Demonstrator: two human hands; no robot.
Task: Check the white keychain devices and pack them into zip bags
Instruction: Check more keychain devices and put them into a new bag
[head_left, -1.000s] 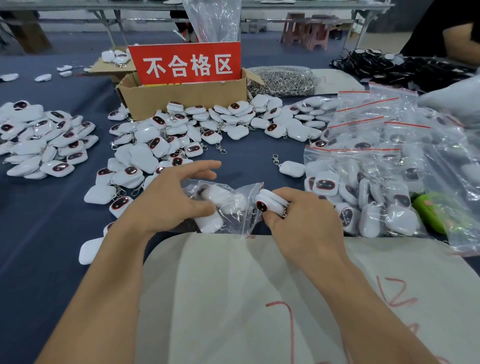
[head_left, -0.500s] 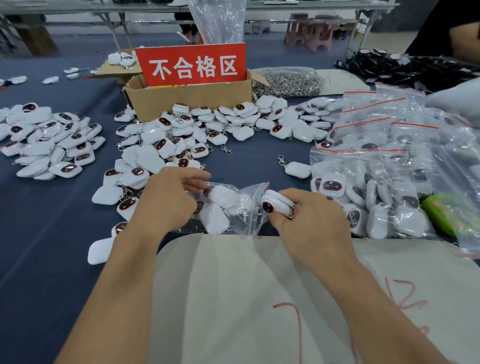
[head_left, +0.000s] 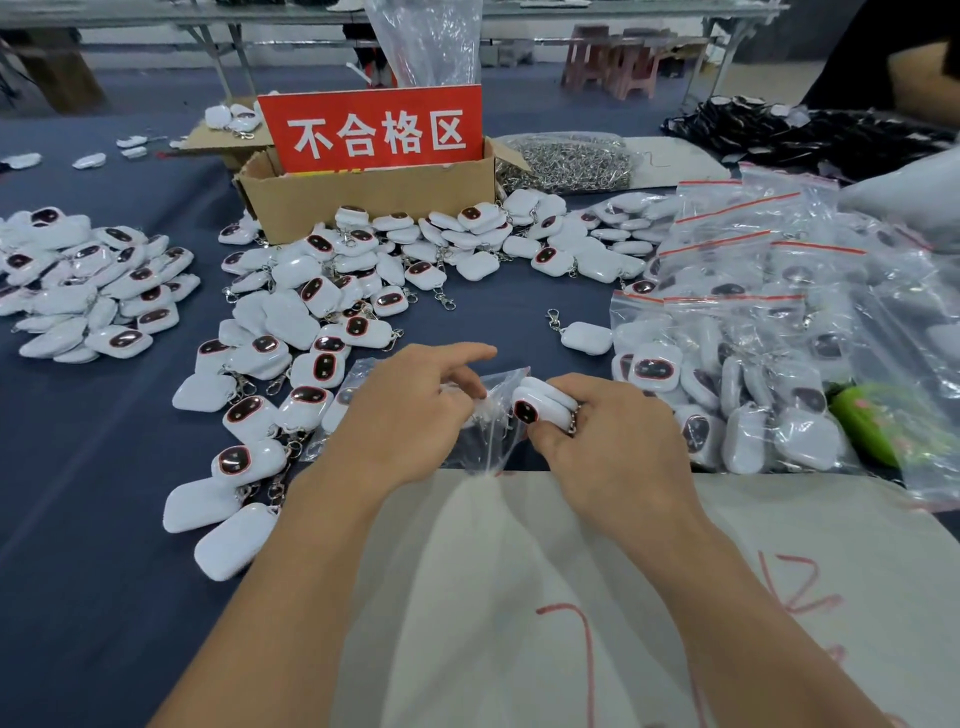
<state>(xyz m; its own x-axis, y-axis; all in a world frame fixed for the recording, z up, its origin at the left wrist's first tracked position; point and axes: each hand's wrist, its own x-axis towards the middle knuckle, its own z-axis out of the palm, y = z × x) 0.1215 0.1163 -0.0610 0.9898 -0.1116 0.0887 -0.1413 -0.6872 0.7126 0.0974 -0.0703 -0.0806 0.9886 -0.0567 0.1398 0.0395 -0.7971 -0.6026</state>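
Observation:
My left hand (head_left: 410, 410) grips the mouth of a clear zip bag (head_left: 491, 415) that holds several white keychain devices. My right hand (head_left: 608, 441) holds two stacked white keychain devices (head_left: 543, 405) right at the bag's opening, their dark screens facing left. Loose white devices lie in a heap (head_left: 322, 322) to the left of my hands, with another pile (head_left: 88, 291) at the far left. One single device (head_left: 586, 336) with a clasp lies just beyond my right hand.
A cardboard box (head_left: 363, 197) with a red sign (head_left: 374, 130) stands behind the heap. Filled zip bags (head_left: 753, 322) are piled at the right, beside a green object (head_left: 867, 421). A bag of metal clasps (head_left: 566, 161) lies behind. A large white sack (head_left: 545, 597) lies under my forearms.
My left hand has slid right along the bag toward its mouth, covering most of the bag. My right hand has brought the two devices up against the opening.

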